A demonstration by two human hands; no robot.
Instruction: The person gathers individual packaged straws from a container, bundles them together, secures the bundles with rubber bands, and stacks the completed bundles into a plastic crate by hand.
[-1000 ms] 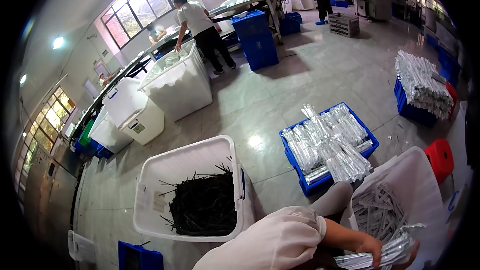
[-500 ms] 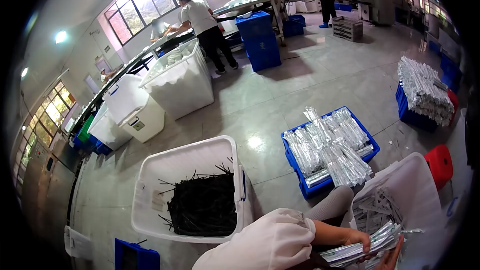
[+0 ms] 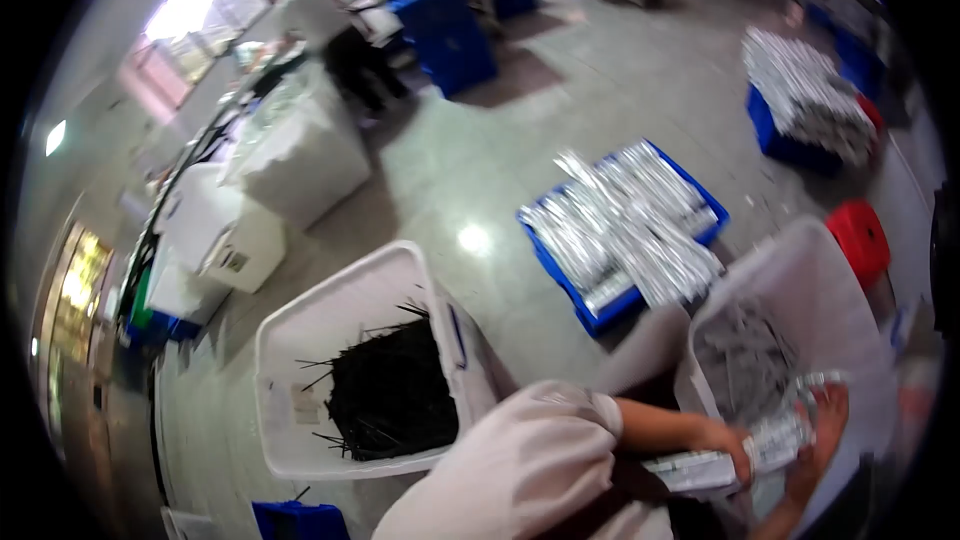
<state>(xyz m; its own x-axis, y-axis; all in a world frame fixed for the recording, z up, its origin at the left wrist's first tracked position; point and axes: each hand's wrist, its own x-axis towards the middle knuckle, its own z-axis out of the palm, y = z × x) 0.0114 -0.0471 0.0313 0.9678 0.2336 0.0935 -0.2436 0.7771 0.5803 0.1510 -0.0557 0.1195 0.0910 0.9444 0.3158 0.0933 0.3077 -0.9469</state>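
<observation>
My left hand [image 3: 735,452] is closed round a bundle of silvery-white wrapped strips [image 3: 690,472], low at the right. At the bundle's far end, my right hand [image 3: 822,440] is raised with its fingers stretched out, beside or against the strip ends. Just beyond the hands stands a white bin [image 3: 850,290] with loose wrapped strips [image 3: 740,360] inside. A blue crate [image 3: 595,323] piled with silvery bundles [image 3: 660,240] is on the floor ahead. To the left, another white bin [image 3: 340,305] holds thin black sticks [image 3: 390,395].
A red container [image 3: 858,240] is beside the right bin. Another blue crate [image 3: 780,145] with silvery bundles stands at the upper right. Further off are stacked blue bins [image 3: 445,40], large white bins [image 3: 300,155] and a person [image 3: 325,25] by a long table.
The view has shifted, blurring the far left. My right hand has opened and risen at the bundle's end. My left hand still grips the bundle.
</observation>
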